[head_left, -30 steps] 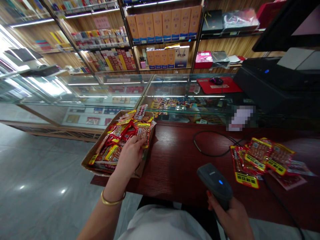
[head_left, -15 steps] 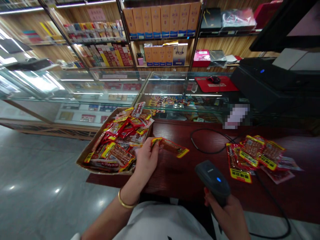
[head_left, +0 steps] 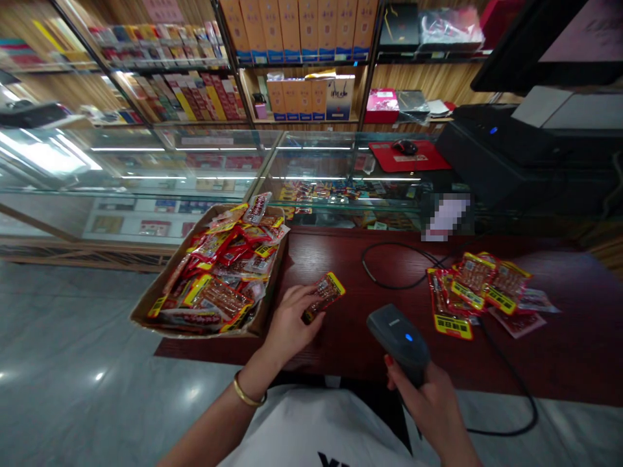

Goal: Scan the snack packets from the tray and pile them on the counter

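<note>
Between the fingers and thumb of my left hand [head_left: 291, 324] is a snack packet [head_left: 327, 293] with red and yellow edges, held over the dark red tabletop [head_left: 341, 350]. My right hand [head_left: 433, 405] grips the handle of a black barcode scanner [head_left: 399, 337], whose blue light is lit and whose head points toward the packet. Just left of my left hand stands an open cardboard box [head_left: 146, 310] full of similar packets [head_left: 219, 295]. A loose pile of snack packets [head_left: 474, 279] lies on the table to the right of the scanner.
A black cable [head_left: 377, 283] loops across the table. Behind it runs a glass display case [head_left: 311, 162] bearing a red mouse pad [head_left: 431, 159] with a mouse. A dark cash-register machine [head_left: 530, 162] and a monitor [head_left: 535, 48] occupy the right. Shelves with boxes [head_left: 309, 32] line the back wall.
My left hand has moved away from the box's edge, turning the packet so its printed back faces up. The scanner stays in my right hand. The whole view has shifted slightly.
</note>
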`<state>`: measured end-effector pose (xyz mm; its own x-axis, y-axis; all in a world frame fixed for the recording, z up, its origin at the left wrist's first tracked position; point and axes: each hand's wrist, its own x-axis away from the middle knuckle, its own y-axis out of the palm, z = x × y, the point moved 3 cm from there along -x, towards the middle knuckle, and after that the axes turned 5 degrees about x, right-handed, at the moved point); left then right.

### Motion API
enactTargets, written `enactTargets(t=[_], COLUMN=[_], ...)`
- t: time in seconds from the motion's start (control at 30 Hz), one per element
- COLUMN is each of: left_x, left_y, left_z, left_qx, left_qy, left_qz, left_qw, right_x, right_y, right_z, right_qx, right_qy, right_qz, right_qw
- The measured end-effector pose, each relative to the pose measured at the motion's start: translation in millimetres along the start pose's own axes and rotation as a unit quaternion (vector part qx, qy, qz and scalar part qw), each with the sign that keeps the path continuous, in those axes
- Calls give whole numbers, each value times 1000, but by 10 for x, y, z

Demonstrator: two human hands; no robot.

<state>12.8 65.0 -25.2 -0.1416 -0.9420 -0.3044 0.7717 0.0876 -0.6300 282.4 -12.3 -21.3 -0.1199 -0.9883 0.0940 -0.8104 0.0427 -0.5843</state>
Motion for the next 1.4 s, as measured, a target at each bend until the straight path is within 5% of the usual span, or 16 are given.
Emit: enactTargets(t=[0.27,0.6,0.83,1.1,1.2,1.3,1.4], left_x=[-138,-184,-191,-175,-157,-188,-325], left_y=[83,90,12,26,41,172,545], left_z=[-127,-60,114,151,126,55,55], left_qx=[-228,-66,-183,-215,-164,-2,220], left_qy=[-144,-155,-76,-74,-78,-122,-181], left_qz=[-16,-50,-32,-40,-27,-4,-52], left_qw=[963,984,980,973,983,993,957], right_x=[5,7,57,63,49,42,64], right_y=[34,34,34,24,10,-17,-81], right_z=[-86,-149,-253,-256,-244,-245,-201], right_qx=[-7,31,41,39,47,45,29], right_qy=[-6,-54,-53,-62,-70,-84,-85], right_qz=[-11,-31,-52,-57,-51,-53,-44], right_qw=[1000,998,996,996,995,994,995])
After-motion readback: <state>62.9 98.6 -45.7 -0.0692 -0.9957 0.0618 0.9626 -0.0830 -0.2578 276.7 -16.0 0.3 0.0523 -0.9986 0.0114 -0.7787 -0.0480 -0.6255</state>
